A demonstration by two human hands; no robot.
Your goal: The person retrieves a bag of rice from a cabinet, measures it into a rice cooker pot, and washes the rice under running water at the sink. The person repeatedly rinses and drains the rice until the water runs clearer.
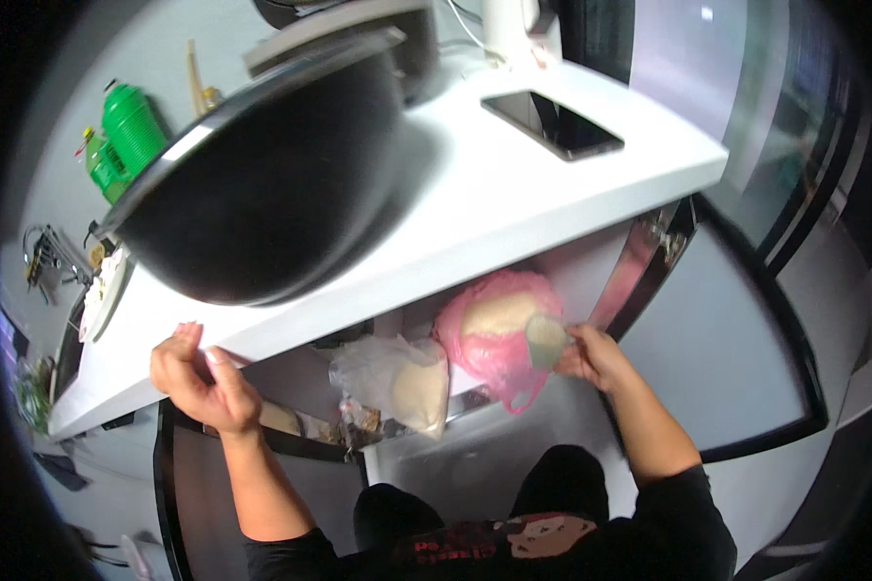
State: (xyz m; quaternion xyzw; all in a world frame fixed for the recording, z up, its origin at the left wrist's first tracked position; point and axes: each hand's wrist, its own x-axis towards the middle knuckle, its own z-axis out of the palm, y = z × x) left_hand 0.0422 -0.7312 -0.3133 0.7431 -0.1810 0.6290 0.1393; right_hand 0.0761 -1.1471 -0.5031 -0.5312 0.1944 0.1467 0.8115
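My right hand (586,359) grips a small translucent cup (545,341) that holds pale grain, probably rice. Just behind the cup, an open pink plastic bag (499,314) full of the same-looking grain sits in the open cabinet below the counter. Left of it lies a clear plastic bag (420,388) with pale contents, close to the cabinet's front edge. My left hand (207,381) is raised by the counter's front edge, thumb apart from loosely curled fingers, holding nothing. Beyond it on the counter stands a large black bowl-shaped vessel (276,174), blurred; its inside is hidden.
The white countertop (465,189) overhangs the cabinet. A smartphone (552,125) lies at its right, near a white kettle-like appliance (521,33). Green bottles (132,127) and a plate (107,294) are at the left. Cabinet doors stand open, left (261,479) and right (727,341).
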